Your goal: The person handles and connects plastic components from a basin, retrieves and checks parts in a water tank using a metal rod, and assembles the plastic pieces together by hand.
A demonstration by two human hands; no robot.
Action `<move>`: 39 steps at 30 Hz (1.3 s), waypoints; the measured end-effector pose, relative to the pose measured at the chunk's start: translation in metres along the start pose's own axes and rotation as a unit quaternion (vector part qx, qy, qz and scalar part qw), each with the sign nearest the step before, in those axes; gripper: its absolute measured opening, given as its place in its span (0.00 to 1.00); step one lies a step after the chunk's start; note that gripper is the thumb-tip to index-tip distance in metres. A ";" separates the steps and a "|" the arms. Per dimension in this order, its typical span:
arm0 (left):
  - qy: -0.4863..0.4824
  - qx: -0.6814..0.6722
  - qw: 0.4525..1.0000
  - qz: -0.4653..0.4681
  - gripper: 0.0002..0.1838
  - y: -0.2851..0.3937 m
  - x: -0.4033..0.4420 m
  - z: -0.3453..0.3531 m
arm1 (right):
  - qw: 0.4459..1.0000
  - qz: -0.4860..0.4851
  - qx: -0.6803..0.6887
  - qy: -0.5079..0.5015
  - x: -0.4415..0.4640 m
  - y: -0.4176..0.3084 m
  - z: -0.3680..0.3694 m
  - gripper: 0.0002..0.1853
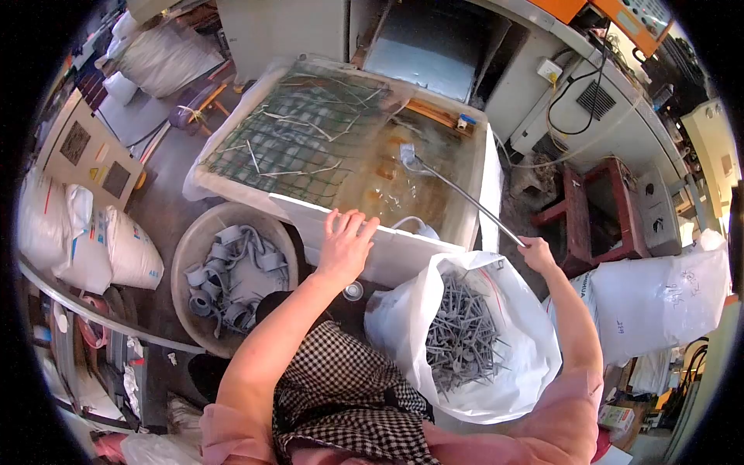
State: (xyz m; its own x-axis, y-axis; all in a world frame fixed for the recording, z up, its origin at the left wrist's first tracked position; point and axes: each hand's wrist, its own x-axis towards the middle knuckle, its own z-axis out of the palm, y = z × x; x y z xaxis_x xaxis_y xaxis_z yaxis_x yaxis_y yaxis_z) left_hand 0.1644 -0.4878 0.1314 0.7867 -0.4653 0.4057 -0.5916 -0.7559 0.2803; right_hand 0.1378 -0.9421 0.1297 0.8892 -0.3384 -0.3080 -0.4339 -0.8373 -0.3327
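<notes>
Has netting (294,167) across the nine-o'clock half of a water tank (306,213) and a long-handled scoop (407,155) in its three-o'clock half. Around the tank, has a tub (252,296) of curled strips (229,234) at seven o'clock, a sack (528,341) of spikes (461,333) at five o'clock.

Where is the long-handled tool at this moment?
Right of centre in the head view, the long-handled tool slants from the right hand over the white tub.
</notes>
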 end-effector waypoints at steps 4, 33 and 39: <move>0.005 0.004 1.000 0.004 0.25 -0.005 0.000 0.001 | 0.999 -0.010 0.035 0.003 0.038 -0.015 0.034 0.20; 0.015 -0.021 0.999 0.020 0.21 -0.023 0.018 0.008 | 0.948 0.021 0.252 -0.195 0.213 -0.174 0.143 0.14; 0.012 -0.039 0.999 0.021 0.20 -0.024 0.020 0.007 | 0.931 0.049 0.319 -0.171 0.225 -0.208 0.211 0.16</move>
State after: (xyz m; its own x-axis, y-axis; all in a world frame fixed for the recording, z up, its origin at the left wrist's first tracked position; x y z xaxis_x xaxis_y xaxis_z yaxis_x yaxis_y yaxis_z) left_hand 0.1953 -0.4827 0.1264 0.7566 -0.4842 0.4394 -0.6370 -0.6975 0.3282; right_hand 0.3974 -0.7540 -0.0582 0.7904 -0.1518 -0.5935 -0.6047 -0.3483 -0.7162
